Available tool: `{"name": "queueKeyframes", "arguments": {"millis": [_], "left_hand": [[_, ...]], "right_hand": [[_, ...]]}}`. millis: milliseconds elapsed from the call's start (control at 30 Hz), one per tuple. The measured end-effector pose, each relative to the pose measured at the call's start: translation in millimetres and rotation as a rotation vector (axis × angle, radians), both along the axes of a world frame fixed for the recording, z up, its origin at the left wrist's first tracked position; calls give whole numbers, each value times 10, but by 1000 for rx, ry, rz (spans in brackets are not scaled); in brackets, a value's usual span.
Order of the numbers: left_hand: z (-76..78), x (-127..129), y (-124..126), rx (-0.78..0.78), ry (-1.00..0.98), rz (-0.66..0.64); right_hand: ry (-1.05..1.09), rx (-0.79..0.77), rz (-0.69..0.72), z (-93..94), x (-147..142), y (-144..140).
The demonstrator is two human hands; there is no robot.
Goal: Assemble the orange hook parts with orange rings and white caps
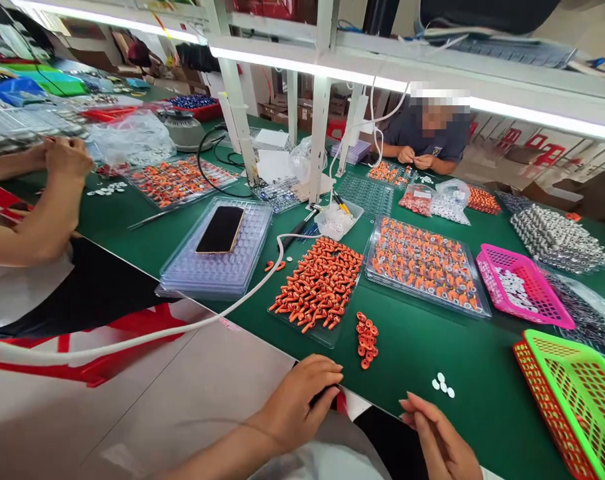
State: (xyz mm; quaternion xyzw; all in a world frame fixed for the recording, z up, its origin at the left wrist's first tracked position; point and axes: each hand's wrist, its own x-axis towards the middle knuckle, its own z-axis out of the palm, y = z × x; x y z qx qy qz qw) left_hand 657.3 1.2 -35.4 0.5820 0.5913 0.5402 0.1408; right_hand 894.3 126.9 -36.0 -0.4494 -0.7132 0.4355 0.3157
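My left hand (302,397) is at the table's near edge, palm turned in and fingers loosely curved. Its thumb stands a little off the fingers, and nothing shows between them. To its right, my right hand (437,433) is also by the edge, thumb and fingertips drawn together; what they hold, if anything, is too small to make out. Beyond the left hand lies a loose group of round orange parts (366,340). Several small white discs (442,385) rest past the right hand. A clear tray heaped with orange stemmed parts (320,283) is farther forward.
Stacked trays of orange parts (422,263), a pink basket (487,257) and a green basket (532,347) stand to the right. A phone (220,229) lies on stacked clear trays (252,260). A white cable (252,287) crosses leftward. Co-workers' hands (67,160) are at left and across.
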Motion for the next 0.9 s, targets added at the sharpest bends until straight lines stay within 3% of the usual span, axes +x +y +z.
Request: {"name": "queueKeyframes", "arguments": {"millis": [167,367,667,900], "left_hand": [[-97,72,29,-25,134,98],[-73,-11,69,-72,167,65],[50,-47,249,50,59,-38],[18,-56,388,136,-34,-44]], "right_hand": [[-61,109,169,137,-261,161],[-106,204,285,15,-394,363],[-123,-27,41,32,-389,526],[-199,-1,-82,14,-450,592]]}}
